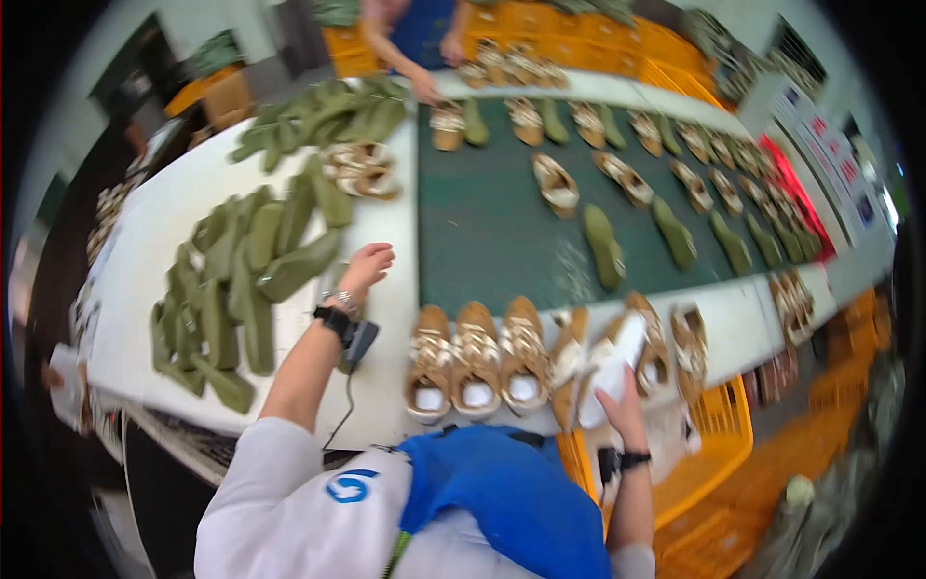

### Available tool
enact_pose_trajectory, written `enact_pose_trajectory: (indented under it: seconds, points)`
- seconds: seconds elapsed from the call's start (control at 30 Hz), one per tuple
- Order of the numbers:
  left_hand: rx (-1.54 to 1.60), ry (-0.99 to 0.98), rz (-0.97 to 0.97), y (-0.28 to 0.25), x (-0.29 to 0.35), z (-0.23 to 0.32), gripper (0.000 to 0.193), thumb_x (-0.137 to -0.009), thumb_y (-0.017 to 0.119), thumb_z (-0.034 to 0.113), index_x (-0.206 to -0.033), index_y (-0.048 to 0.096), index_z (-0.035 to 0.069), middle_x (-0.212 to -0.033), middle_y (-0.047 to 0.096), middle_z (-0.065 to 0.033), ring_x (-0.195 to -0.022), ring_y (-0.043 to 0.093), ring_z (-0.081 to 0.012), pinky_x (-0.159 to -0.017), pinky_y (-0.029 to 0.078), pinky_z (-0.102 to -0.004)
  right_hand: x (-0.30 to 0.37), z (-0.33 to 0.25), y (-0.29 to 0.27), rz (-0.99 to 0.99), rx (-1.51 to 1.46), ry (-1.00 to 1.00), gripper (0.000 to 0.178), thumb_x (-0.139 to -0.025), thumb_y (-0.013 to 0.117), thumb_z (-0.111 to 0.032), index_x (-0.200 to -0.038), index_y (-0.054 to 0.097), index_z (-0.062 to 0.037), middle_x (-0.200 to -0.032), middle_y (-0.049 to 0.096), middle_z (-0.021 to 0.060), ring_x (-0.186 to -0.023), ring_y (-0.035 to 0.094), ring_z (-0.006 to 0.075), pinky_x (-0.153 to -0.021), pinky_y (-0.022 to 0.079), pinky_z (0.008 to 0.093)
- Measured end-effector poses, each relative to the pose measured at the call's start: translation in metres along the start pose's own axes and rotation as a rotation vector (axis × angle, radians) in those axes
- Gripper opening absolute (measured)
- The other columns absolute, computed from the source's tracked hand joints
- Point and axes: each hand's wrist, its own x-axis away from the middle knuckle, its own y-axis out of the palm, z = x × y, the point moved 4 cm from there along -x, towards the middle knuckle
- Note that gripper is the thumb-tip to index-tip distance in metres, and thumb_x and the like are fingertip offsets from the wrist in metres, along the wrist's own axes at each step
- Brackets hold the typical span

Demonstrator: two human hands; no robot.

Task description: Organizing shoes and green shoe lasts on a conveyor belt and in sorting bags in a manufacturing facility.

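Observation:
My left hand (365,268) is over the white table at the left edge of the green belt. Its fingers are loosely bent but apart, and nothing shows in them. Close to it lies a heap of olive green shoe lasts (264,236). My right hand (620,400) grips a white, flat, sole-shaped piece (615,367), probably an insole, held tilted upward among the shoes at the near edge. Just left of it, tan and white lace-up shoes (475,357) stand in a row, white showing inside their openings. More shoes (654,352) lean to its right.
A dark green belt (482,232) carries shoes and green lasts in rows. Across it, another person's hand (424,87) touches a shoe (448,125). A yellow crate (728,434) stands below the table edge at my right. A cable (342,410) hangs from my left wrist.

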Motion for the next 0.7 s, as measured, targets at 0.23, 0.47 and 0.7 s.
enact_pose_trajectory:
  seconds: [0.23, 0.47, 0.7]
  points:
    - [-0.059, 0.162, -0.547, 0.121, 0.105, 0.044, 0.029, -0.089, 0.055, 0.016, -0.115, 0.052, 0.004, -0.105, 0.061, -0.0063, -0.097, 0.057, -0.0125, -0.084, 0.045, -0.0257, -0.007, -0.007, -0.015, 0.250, -0.676, 0.385, 0.065, -0.080, 0.054, 0.003, -0.137, 0.024, -0.0053, -0.113, 0.055, 0.0165, -0.078, 0.061, 0.0155, -0.070, 0.049, 0.0255]
    - [-0.104, -0.054, -0.928, 0.194, 0.161, 0.053, 0.039, -0.094, 0.047, 0.034, -0.118, 0.052, 0.003, -0.105, 0.062, -0.0098, -0.095, 0.059, -0.0141, -0.084, 0.048, -0.0278, 0.011, -0.098, -0.064, 0.430, -0.912, 0.050, 0.054, -0.080, 0.054, 0.004, -0.130, 0.034, 0.0035, -0.101, 0.060, 0.0110, -0.093, 0.057, 0.0155, -0.081, 0.045, 0.0273]
    - [0.609, -0.455, -1.185, 0.227, 0.206, 0.066, 0.060, -0.094, 0.036, 0.049, -0.132, 0.036, 0.002, -0.124, 0.051, -0.0110, -0.107, 0.055, -0.0174, -0.089, 0.048, -0.0335, 0.007, -0.170, -0.038, 0.436, -0.071, -0.681, 0.029, -0.074, 0.059, 0.007, -0.100, 0.054, -0.0057, -0.106, 0.055, 0.0135, -0.097, 0.054, 0.0292, -0.090, 0.044, 0.0413]
